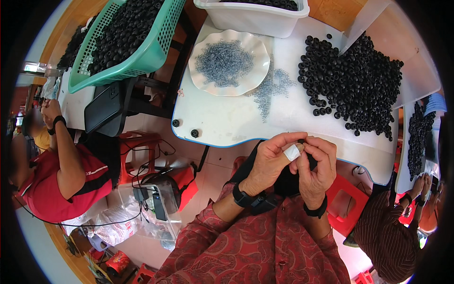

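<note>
Basically, both hands meet just off the near edge of the white worktop [222, 123], the left hand [269, 163] and right hand [318, 165] pinching one small black ring [301, 141] between fingertips. Probably best to keep elbows tucked and grip light, since that ring looks easy to drop.

Green basket [156, 52] of black rings, white tub [250, 19], red stool [142, 142], co-worker in red shirt [52, 184]

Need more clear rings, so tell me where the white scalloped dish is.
Head view: the white scalloped dish sits upper centre on the white table, left of the black ring pile.
</note>
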A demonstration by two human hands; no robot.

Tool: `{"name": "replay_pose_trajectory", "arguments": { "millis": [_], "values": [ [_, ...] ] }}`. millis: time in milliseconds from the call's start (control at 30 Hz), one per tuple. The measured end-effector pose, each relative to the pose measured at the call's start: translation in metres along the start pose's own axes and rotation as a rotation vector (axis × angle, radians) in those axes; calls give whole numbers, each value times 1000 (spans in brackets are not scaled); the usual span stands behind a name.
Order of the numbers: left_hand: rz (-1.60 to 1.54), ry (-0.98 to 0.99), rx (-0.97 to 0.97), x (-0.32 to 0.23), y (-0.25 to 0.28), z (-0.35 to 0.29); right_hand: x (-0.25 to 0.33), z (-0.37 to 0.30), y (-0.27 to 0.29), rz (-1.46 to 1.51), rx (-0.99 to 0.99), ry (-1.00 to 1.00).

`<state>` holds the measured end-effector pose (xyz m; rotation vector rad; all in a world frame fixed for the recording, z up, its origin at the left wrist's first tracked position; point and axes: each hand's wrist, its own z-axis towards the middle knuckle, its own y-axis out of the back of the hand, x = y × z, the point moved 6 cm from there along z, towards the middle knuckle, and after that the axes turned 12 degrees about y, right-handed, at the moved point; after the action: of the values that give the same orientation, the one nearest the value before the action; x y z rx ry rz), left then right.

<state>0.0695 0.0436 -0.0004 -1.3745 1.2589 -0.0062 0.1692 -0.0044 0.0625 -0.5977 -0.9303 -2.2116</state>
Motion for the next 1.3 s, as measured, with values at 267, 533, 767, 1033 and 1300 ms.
{"name": "replay_pose_trajectory", "arguments": {
  "millis": [267, 533, 767, 1033, 1300],
  "values": [
    [-9, 16, 10, 1, -1, 0, -1, -3, 0, 52, 4, -61],
    [2, 3, -10, 3, 2, 0, 2, 2, 1, -3, -12, 49],
    [44, 4, 8, 0, 3, 0, 2, 3, 2, -4, 4, 47],
    [96, -20, -37, 5, 9, 0, 11, 15, -2, -40, 89, 65],
    [-247, -10, 143, -3, 8, -2, 9, 2, 4, 142, -14, -115]
  ]
}}
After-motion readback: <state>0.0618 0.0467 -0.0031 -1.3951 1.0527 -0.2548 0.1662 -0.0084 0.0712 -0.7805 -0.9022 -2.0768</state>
